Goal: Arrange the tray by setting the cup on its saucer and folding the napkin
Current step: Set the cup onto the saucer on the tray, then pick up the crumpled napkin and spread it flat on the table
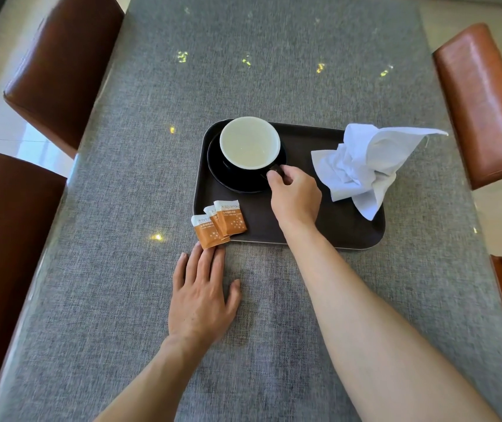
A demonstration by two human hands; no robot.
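Note:
A dark brown tray [335,226] lies on the grey table. At its left end a black cup [249,143] with a white inside stands on a black saucer [234,178]. My right hand [295,196] pinches the cup's handle at the saucer's right side. A crumpled white napkin [365,166] lies on the tray's right end and hangs over its edge. My left hand [201,293] rests flat on the table just below the tray's near left corner, fingers apart, fingertips touching the sugar packets.
Three orange sugar packets [219,223] overlap the tray's near left corner. Brown leather chairs stand at the left [61,65] and right [484,102] sides of the table. The grey tablecloth [274,330] spreads toward me.

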